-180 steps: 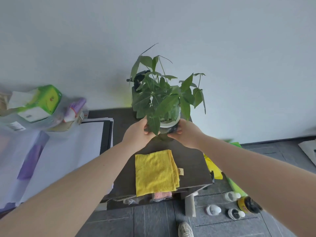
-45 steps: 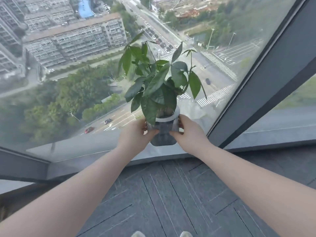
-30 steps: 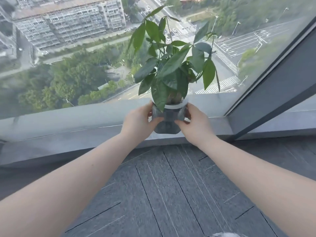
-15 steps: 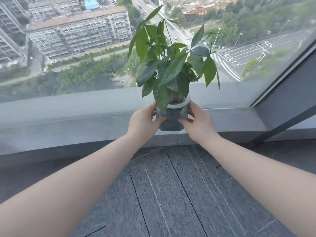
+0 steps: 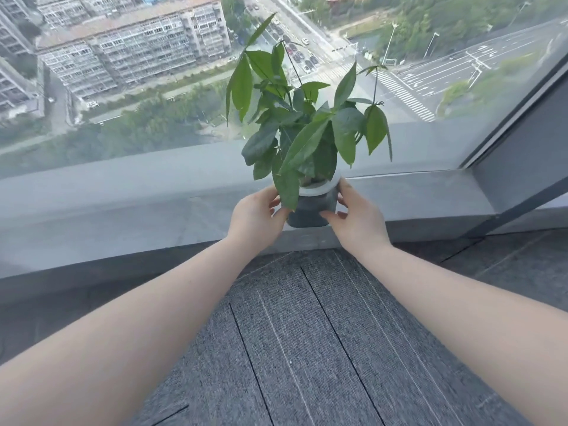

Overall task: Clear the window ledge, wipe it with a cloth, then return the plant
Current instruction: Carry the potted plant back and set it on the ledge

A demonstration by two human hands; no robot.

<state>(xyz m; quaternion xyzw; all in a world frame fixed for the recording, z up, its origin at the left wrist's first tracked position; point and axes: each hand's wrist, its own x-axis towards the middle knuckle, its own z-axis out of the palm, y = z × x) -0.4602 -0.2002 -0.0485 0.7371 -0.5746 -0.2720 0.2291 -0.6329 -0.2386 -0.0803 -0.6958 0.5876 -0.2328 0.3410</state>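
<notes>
Plant (image 5: 307, 130): we are holding it upright in its grey pot (image 5: 310, 207); the pot is at the window ledge (image 5: 138, 216), near the front edge
Left hand (image 5: 255, 216): grip curling round the pot's left side
Right hand (image 5: 358, 218): grip curling round its right side
Writing: we are seeing none readable

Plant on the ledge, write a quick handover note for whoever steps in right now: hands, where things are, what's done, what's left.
Left hand: grips the pot on its left side.
Right hand: grips the pot on its right side.
Plant: upright in the pot, at the front edge of the ledge, by the window. Whether the pot's base already rests on the ledge cannot be told.
Done: the plant is back at the ledge, and no other items show on the visible ledge. The cloth is not in view, so wiping cannot be confirmed.
Left: set the pot firmly on the ledge, perhaps further in from the edge, then let go.
</notes>
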